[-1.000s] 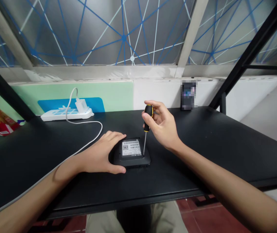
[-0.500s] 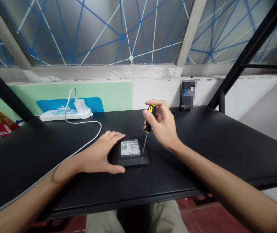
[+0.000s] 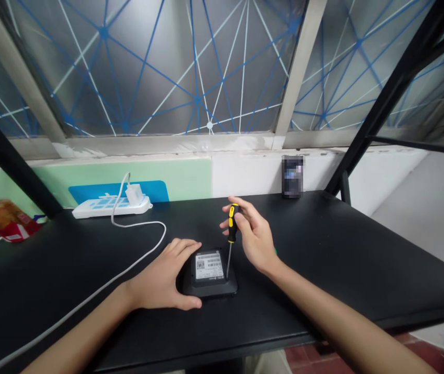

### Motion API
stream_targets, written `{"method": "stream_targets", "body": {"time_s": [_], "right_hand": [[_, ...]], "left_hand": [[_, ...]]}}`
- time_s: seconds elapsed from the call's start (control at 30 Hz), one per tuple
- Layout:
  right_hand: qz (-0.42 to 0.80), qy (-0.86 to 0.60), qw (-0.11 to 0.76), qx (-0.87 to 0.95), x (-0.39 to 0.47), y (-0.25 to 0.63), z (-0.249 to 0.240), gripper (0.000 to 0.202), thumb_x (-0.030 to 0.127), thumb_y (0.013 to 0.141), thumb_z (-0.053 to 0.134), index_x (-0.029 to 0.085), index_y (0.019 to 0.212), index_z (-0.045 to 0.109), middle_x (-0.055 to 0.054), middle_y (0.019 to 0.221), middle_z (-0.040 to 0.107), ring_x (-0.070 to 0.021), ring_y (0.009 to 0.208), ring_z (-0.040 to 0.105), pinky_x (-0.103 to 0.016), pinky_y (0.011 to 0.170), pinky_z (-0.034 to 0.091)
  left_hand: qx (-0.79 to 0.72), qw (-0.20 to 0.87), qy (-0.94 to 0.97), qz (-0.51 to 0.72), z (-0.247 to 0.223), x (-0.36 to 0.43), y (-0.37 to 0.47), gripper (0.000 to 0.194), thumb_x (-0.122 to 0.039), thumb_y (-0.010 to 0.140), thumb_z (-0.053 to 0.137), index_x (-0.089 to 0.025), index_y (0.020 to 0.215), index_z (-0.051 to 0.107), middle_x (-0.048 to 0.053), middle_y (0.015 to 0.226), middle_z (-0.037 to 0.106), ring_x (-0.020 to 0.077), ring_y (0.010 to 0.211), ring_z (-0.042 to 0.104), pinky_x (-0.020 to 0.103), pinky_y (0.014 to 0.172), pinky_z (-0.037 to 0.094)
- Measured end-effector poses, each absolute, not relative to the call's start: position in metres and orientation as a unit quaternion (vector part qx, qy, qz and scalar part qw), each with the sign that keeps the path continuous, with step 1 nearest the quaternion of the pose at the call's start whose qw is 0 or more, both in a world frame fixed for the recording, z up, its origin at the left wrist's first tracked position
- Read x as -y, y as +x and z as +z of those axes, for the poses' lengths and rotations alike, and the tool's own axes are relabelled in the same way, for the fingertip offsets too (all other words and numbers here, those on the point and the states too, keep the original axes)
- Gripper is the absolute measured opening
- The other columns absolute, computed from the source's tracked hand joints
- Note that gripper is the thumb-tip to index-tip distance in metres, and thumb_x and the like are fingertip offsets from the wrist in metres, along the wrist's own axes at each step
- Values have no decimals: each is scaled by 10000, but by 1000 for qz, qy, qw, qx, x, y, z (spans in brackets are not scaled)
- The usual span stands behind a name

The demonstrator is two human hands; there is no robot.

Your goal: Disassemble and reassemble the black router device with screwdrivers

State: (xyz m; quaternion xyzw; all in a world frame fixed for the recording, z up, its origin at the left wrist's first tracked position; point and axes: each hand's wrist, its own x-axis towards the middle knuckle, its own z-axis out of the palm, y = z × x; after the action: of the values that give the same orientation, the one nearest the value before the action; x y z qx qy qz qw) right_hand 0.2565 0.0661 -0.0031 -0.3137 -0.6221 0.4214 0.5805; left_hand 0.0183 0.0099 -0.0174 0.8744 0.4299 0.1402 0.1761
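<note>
A flat black device [image 3: 210, 267] with a white printed label lies on the black table. Around its left side curves my left hand [image 3: 167, 278], thumb at the front edge and fingers at the back, gripping it. My right hand [image 3: 251, 234] holds a screwdriver [image 3: 232, 223] with a black and yellow handle between thumb and fingers. The screwdriver stands nearly upright, and its tip meets the device near the label's lower right corner. Whether the tip sits in a screw is too small to tell.
A white power strip [image 3: 112, 206] with a plugged-in charger stands at the back left; its white cable [image 3: 128, 267] runs forward past my left arm. A bottle [image 3: 7, 218] lies far left. A dark, blurred-out object [image 3: 292, 177] leans on the back wall.
The view has tilted up, so everything sits lower in the picture. The screwdriver is more upright, and my right hand's fingers have shifted around its handle. My left hand keeps its place on the device.
</note>
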Motion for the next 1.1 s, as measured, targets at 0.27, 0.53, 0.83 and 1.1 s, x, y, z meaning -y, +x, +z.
{"method": "stream_targets", "body": {"time_s": [0.27, 0.53, 0.83, 1.1], "right_hand": [[394, -333, 573, 637, -69, 257, -10, 362, 431, 961, 572, 302, 1299, 582, -35, 1045, 590, -121, 741, 666, -290, 642, 609], [396, -328, 588, 625, -67, 259, -9, 309, 452, 972, 548, 292, 1225, 624, -40, 1122, 545, -109, 782, 662, -264, 629, 623], [437, -322, 550, 634, -79, 269, -11, 406, 439, 975, 553, 304, 1357, 582, -47, 1136, 647, -119, 785, 704, -285, 662, 613], [396, -369, 584, 605, -77, 275, -15, 397, 423, 904, 668, 265, 1261, 595, 24, 826, 608, -98, 659, 658, -245, 614, 588]], "left_hand": [[-443, 197, 861, 156, -27, -10, 16, 1057, -561, 663, 857, -230, 1531, 351, 174, 1524, 419, 436, 1391, 387, 654, 1162, 317], [-462, 186, 856, 140, -30, -12, 18, 1058, -610, 664, 839, -223, 1529, 370, 157, 1540, 415, 419, 1389, 390, 613, 1178, 312], [-447, 151, 878, 84, -2, -21, 29, 1046, -610, 569, 865, -155, 1424, 469, 163, 1327, 533, 413, 1258, 495, 594, 1122, 373], [-457, 180, 863, 123, -17, -25, 28, 1073, -560, 529, 897, -168, 1425, 458, 154, 1366, 494, 422, 1285, 452, 608, 1139, 350]]}}
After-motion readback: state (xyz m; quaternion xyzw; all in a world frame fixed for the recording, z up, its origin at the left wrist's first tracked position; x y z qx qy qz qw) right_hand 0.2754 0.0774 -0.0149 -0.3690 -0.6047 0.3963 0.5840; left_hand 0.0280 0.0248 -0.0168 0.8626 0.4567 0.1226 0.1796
